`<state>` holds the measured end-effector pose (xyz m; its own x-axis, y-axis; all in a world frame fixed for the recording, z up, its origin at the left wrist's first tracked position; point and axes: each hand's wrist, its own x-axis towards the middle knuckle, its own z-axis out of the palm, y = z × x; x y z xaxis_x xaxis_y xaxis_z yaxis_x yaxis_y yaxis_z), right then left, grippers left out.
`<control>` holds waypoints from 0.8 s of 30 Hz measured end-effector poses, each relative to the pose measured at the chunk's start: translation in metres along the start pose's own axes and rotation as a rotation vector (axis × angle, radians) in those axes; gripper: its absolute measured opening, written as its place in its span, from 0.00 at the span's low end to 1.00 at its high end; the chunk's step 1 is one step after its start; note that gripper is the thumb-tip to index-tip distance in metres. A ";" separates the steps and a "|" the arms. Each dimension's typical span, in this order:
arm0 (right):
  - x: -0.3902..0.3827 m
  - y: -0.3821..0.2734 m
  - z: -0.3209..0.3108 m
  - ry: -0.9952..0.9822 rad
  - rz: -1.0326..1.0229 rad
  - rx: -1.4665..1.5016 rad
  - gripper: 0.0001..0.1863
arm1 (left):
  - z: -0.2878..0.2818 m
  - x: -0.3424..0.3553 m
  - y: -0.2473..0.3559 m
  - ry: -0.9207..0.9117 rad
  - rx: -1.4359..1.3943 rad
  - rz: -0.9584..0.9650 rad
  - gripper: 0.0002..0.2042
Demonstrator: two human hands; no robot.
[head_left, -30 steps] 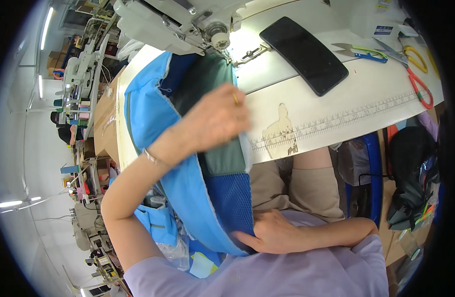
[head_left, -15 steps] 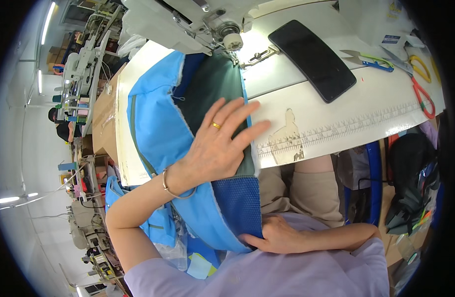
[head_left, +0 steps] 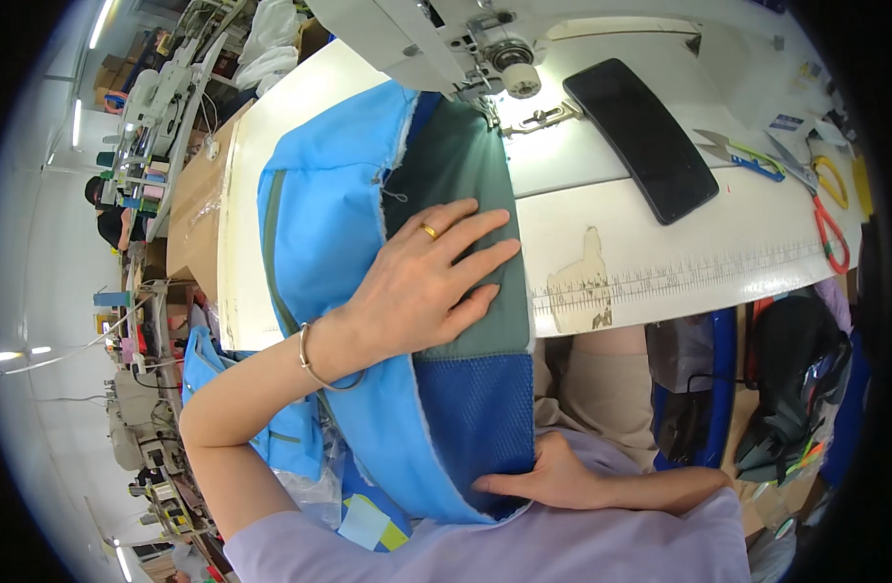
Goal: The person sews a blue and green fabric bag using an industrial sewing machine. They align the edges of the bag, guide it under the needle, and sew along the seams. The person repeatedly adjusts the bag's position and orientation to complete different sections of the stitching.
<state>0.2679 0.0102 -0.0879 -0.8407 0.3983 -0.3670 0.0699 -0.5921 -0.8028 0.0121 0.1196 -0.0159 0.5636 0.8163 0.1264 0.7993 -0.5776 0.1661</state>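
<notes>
A bright blue fabric piece (head_left: 334, 238), part of a sewn bag by its shape, lies under the sewing machine's presser foot (head_left: 490, 115). Joined to it are a dark green panel (head_left: 465, 175) and a blue mesh panel (head_left: 480, 408). My left hand (head_left: 421, 282), with a ring and a bangle, rests flat on the green panel, fingers apart. Lower down, my right hand (head_left: 555, 474) pinches the mesh panel's near edge, thumb on top; its other fingers are mostly hidden. The raw edges look frayed, and a loose thread hangs near the green panel's left side.
Right of the needle lie a black phone (head_left: 640, 141), thread snips (head_left: 742, 155) and red-handled scissors (head_left: 829, 233). A printed ruler (head_left: 679, 277) runs along the table's front edge. More blue fabric (head_left: 290, 442) hangs at left. Another person (head_left: 108, 214) is far left among machines.
My left fingers have drawn back from beyond the green panel's right edge onto the panel, which now lies flatter. The right hand keeps its pinch. The whole view has shifted slightly.
</notes>
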 end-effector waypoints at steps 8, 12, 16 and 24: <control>0.011 0.017 -0.009 -0.135 -0.032 0.049 0.20 | 0.006 0.000 -0.008 0.012 -0.082 -0.024 0.26; 0.010 0.011 -0.009 0.006 -0.138 0.073 0.15 | 0.006 0.008 -0.017 0.016 -0.084 -0.017 0.25; 0.022 0.006 -0.015 0.116 -0.214 -0.060 0.15 | 0.001 0.017 -0.034 0.016 -0.070 0.001 0.23; 0.049 -0.013 -0.013 0.262 -0.245 -0.206 0.17 | -0.004 0.036 -0.074 -0.026 -0.057 0.063 0.22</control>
<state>0.2327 0.0470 -0.1016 -0.6827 0.6904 -0.2392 0.0132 -0.3157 -0.9488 -0.0277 0.1920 -0.0195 0.6180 0.7779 0.1134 0.7494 -0.6266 0.2139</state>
